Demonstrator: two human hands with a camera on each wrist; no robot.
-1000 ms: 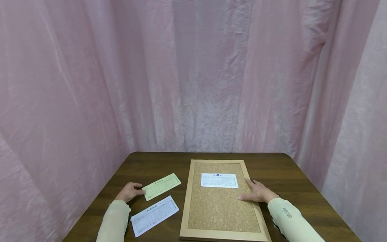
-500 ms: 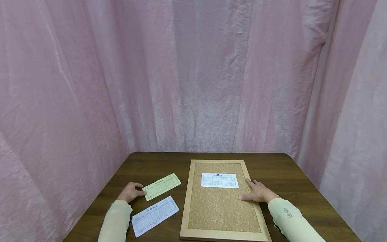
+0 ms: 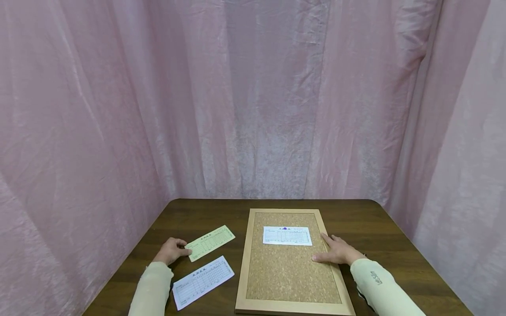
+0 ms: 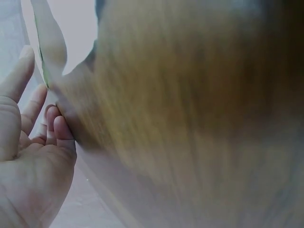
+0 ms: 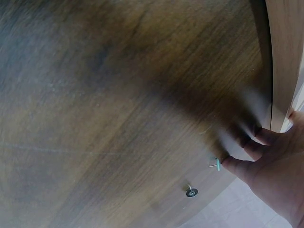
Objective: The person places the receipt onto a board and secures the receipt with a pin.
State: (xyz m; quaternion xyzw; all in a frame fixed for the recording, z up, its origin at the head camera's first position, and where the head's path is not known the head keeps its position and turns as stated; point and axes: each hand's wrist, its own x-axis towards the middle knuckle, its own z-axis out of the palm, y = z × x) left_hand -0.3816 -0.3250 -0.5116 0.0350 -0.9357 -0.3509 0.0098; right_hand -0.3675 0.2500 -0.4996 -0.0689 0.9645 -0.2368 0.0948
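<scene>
My left hand (image 3: 170,251) pinches the left end of a yellow-green printed form slip (image 3: 211,242) on the table. In the left wrist view that slip shows nearly edge-on between thumb (image 4: 24,59) and forefinger. Just nearer lies a white printed form slip (image 3: 203,282). My right hand (image 3: 336,251) rests spread on the right side of a wood-framed cork board (image 3: 292,276), its thumb over the cork. Other fingers (image 5: 256,149) reach down to the table beside the frame. A third slip (image 3: 287,237), white, is fixed to the cork by a purple pushpin (image 3: 285,228).
Beside my right little finger, a greenish pin (image 5: 218,164) and a dark round-headed pin (image 5: 191,192) lie on the table. The dark wooden table (image 3: 367,224) has a rounded far edge. Pink curtains (image 3: 272,109) hang behind it and at both sides.
The yellow-green slip has shifted slightly to the left and away from me, its right end most visibly. The right hand and board stay put.
</scene>
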